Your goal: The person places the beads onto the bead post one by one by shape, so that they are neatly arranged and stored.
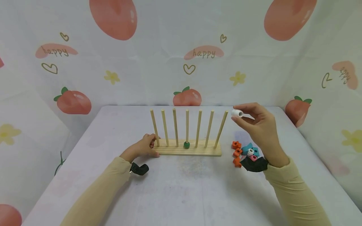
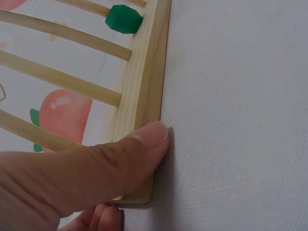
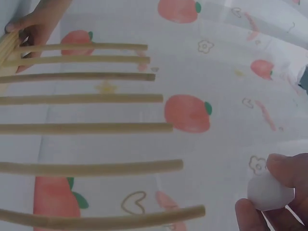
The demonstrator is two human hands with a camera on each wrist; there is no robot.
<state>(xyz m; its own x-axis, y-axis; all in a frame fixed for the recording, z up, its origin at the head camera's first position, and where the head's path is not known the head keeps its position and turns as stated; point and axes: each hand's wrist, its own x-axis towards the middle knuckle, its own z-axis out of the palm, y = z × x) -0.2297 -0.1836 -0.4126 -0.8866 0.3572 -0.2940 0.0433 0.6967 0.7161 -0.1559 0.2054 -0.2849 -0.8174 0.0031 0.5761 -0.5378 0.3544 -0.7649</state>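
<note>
A wooden base (image 1: 189,152) with several upright wooden pegs stands mid-table. My left hand (image 1: 143,147) grips its left end; in the left wrist view the thumb (image 2: 110,166) presses along the front edge, and the other fingers are mostly hidden behind. One green bead (image 1: 186,145) sits at the foot of the middle peg. My right hand (image 1: 260,125) pinches a white bead (image 1: 237,113) between thumb and fingers, its hole showing. The bead is in the air just right of the top of the rightmost peg (image 1: 221,128), apart from it.
To the right of the base lies a pile of loose beads: orange beads (image 1: 237,153), blue beads (image 1: 255,151), a pink bead (image 1: 253,158) and another white bead (image 1: 250,152). The right wrist's black strap (image 1: 253,164) partly covers them. A peach-print cloth (image 1: 152,62) hangs behind the table.
</note>
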